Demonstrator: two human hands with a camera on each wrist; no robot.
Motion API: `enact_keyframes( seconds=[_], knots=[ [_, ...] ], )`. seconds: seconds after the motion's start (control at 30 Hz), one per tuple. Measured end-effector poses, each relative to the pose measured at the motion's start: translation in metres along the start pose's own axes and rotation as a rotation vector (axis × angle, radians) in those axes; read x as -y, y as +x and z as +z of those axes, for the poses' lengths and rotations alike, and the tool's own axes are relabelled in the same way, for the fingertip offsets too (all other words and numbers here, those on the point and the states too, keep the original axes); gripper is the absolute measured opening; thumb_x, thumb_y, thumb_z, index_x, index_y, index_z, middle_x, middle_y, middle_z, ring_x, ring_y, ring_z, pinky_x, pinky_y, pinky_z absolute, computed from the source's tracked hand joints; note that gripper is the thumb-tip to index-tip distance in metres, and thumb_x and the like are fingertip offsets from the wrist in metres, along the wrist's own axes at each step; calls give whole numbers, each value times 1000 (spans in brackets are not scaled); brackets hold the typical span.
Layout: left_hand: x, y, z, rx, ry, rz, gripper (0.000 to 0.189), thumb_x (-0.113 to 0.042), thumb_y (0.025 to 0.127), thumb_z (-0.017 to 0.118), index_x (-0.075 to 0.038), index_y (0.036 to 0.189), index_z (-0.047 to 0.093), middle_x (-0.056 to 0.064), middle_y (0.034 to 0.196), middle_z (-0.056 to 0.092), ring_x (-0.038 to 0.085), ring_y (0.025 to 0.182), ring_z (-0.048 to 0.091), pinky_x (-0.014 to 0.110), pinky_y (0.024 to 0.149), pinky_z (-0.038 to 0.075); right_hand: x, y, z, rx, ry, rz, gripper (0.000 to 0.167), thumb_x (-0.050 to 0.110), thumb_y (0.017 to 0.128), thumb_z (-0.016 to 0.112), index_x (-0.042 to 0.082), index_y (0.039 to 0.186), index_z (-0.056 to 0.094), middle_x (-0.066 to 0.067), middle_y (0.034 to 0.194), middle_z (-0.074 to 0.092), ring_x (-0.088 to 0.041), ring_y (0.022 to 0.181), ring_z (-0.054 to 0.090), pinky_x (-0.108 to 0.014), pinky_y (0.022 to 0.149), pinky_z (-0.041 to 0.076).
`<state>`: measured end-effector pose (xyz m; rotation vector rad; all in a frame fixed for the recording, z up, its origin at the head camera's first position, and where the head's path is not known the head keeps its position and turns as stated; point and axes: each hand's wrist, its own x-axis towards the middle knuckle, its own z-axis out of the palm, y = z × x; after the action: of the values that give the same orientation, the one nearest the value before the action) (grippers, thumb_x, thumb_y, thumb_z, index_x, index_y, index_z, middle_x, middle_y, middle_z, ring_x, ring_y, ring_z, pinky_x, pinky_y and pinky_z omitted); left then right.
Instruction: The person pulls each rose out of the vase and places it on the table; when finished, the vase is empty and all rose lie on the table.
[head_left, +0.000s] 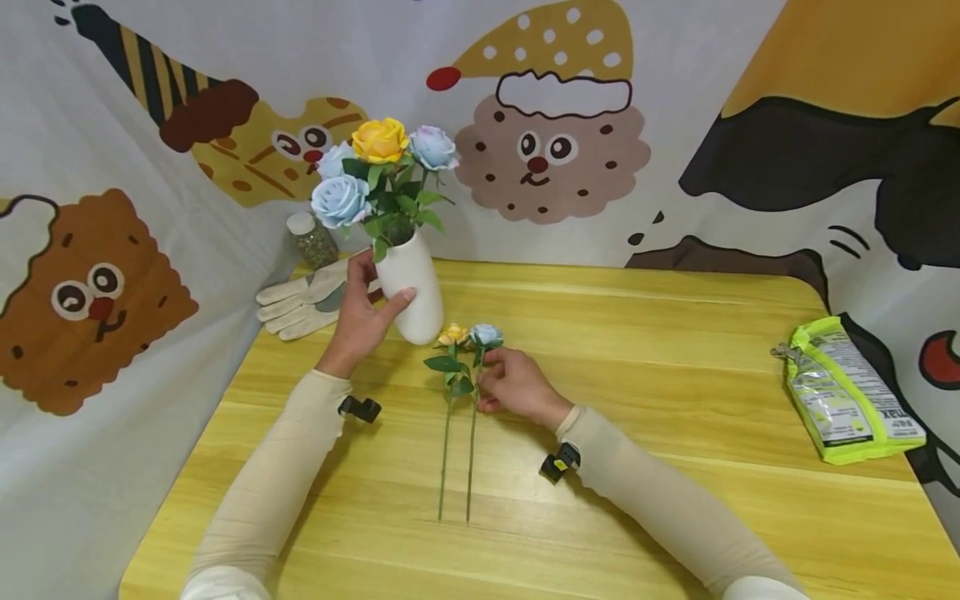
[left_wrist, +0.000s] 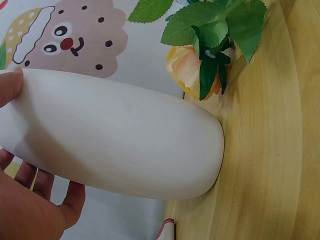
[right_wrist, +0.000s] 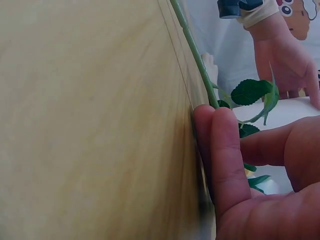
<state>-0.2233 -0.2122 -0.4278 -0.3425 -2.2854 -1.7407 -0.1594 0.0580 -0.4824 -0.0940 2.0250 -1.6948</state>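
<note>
A white vase [head_left: 411,292] stands on the table, tilted a little, with my left hand [head_left: 363,312] gripping its upper side. In the left wrist view the thumb lies on one side of the vase [left_wrist: 120,135] and the fingers on the other. Blue roses [head_left: 341,200] and a yellow rose [head_left: 380,140] fill its mouth. In front of it a short-headed yellow rose [head_left: 453,335] and a blue rose [head_left: 486,335] lie side by side, stems toward me. My right hand [head_left: 521,387] pinches the blue rose's stem [right_wrist: 200,65] just below the bloom, fingertips close to the tabletop.
White work gloves [head_left: 288,308] lie behind the left hand, beside a lidded jar [head_left: 312,240] of small dried bits. A yellow-green pouch [head_left: 851,392] lies at the table's right edge. A cartoon-printed cloth [head_left: 675,50] hangs behind the wooden table [head_left: 637,333].
</note>
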Motion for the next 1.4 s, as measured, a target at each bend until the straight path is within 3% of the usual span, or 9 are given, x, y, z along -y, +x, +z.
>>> enact_keyframes(
  seconds=[0.27,0.43,0.57,0.77,0.93,1.1,1.2,1.4],
  knots=[
    [1,1,0,5,1,-3,75,-16,97,77,-8,156,32,16,145,48,28,132,49,58,114,41,2,3,-1,-24,-107,-25,52,4,101,67,-11,148,50,-19,106,73,-21,70,76,-34,69,65],
    [0,1,0,7,5,-6,77,-12,96,77,-8,158,31,17,150,46,32,135,48,60,114,41,9,2,-6,-78,-281,-99,46,12,101,71,-6,141,60,-12,99,78,-18,69,76,-31,63,63],
    [1,1,0,7,15,-5,79,-10,96,76,-8,159,29,17,151,45,32,134,47,60,113,41,18,0,-14,-110,-346,-155,37,18,101,72,-1,133,68,-10,94,79,-23,71,77,-32,61,62],
    [3,1,-1,15,23,8,76,-16,98,76,-11,159,31,14,150,46,27,130,49,58,113,41,36,-2,-18,-103,-279,-197,29,19,102,70,0,125,71,-18,103,77,-35,80,77,-37,69,64],
    [3,1,-1,17,18,11,76,-18,98,76,-11,158,31,14,149,46,27,131,49,59,113,41,54,1,-18,-120,-260,-277,22,19,103,70,3,119,73,-22,106,76,-39,87,76,-42,72,64],
    [2,0,-1,16,23,8,76,-18,98,76,-10,159,31,15,149,46,29,132,49,59,113,41,79,6,-18,-148,-261,-385,18,18,104,69,5,115,73,-20,105,75,-43,93,73,-37,72,63],
    [1,0,0,12,20,11,76,-16,98,76,-9,158,31,15,149,46,29,132,49,59,113,41,95,10,-17,-165,-256,-441,21,18,104,68,3,116,73,-18,104,76,-40,92,72,-30,69,61],
    [1,0,1,4,26,0,77,-16,98,76,-12,159,30,16,152,45,30,134,48,60,114,40,123,16,-15,-210,-240,-523,20,19,104,68,5,117,74,-12,99,76,-25,84,70,-30,69,59]
  ],
)
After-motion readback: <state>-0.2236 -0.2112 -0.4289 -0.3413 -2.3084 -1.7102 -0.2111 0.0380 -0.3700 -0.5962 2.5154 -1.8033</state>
